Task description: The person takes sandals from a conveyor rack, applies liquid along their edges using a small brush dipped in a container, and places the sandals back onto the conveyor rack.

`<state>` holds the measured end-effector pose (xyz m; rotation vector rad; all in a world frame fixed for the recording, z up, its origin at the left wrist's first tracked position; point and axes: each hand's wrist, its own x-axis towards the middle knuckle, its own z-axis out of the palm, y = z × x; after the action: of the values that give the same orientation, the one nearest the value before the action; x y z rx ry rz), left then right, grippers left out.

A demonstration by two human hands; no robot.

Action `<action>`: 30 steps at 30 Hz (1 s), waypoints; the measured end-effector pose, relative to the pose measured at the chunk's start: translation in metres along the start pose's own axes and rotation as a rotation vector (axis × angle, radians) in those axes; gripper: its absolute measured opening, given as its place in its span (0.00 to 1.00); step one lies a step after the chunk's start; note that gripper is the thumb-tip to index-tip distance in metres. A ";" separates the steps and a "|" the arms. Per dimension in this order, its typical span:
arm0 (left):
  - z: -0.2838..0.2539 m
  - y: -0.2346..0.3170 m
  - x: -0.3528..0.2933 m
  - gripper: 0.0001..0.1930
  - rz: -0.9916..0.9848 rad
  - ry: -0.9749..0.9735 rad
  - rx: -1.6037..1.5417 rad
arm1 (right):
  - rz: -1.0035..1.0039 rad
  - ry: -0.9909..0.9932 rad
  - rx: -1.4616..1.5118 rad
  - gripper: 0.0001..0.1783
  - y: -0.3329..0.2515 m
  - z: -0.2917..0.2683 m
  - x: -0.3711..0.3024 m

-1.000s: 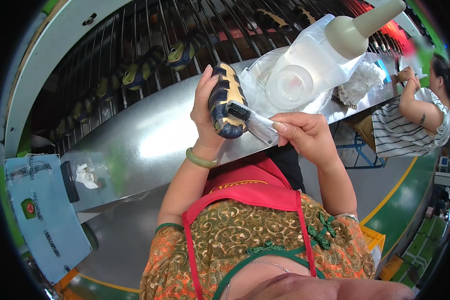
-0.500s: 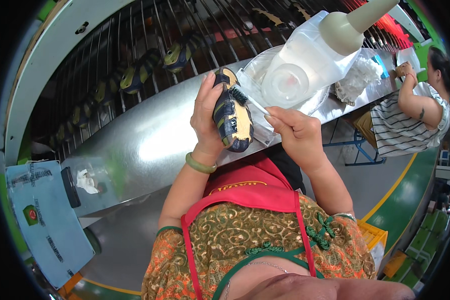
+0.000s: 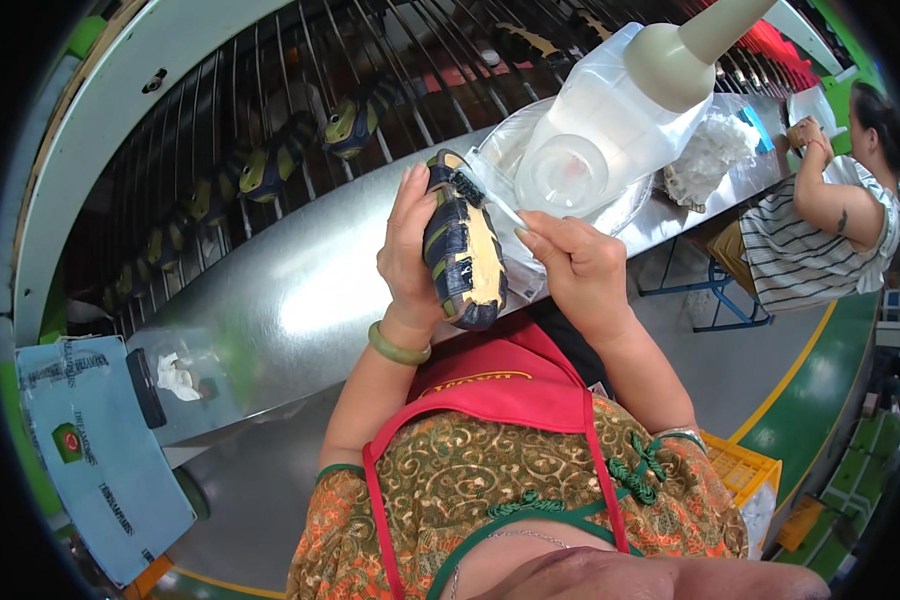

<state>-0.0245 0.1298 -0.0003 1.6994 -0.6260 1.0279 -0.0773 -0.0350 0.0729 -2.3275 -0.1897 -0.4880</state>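
My left hand [image 3: 407,245] is closed around the side of a navy and olive shoe upper [image 3: 452,245], held with its pale yellow underside showing. The toe and heel ends point up and down in the view. Between the thumb and fingers of my right hand [image 3: 585,265] is the white handle of a small brush [image 3: 502,207]. Its dark bristles touch the upper end of the shoe's underside. Right behind the brush, a big translucent bottle [image 3: 600,115] with a beige spout lies tilted over a plastic-covered round dish.
A metal rack [image 3: 310,120] carries several similar shoes [image 3: 352,122] beyond the shiny metal bench [image 3: 300,270]. Crumpled white material [image 3: 715,160] lies right of the bottle. A blue box [image 3: 105,455] stands at left, a yellow crate [image 3: 740,470] at lower right. Another person [image 3: 820,230] sits at far right.
The brush has moved up along the shoe's underside toward its upper end. The shoe sits slightly lower, and my right hand has shifted a little left.
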 end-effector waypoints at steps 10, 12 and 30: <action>-0.005 0.011 0.009 0.27 0.090 -0.055 0.065 | -0.055 0.117 0.056 0.07 0.013 0.008 0.014; -0.007 0.011 0.009 0.27 0.090 -0.055 0.047 | -0.047 0.118 0.068 0.07 0.014 0.007 0.017; -0.004 0.003 0.004 0.29 -0.005 -0.086 -0.028 | 0.301 -0.177 0.535 0.13 0.031 -0.004 0.012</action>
<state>-0.0262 0.1323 0.0057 1.7275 -0.6880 0.9419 -0.0590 -0.0604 0.0605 -1.8263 -0.0423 -0.0634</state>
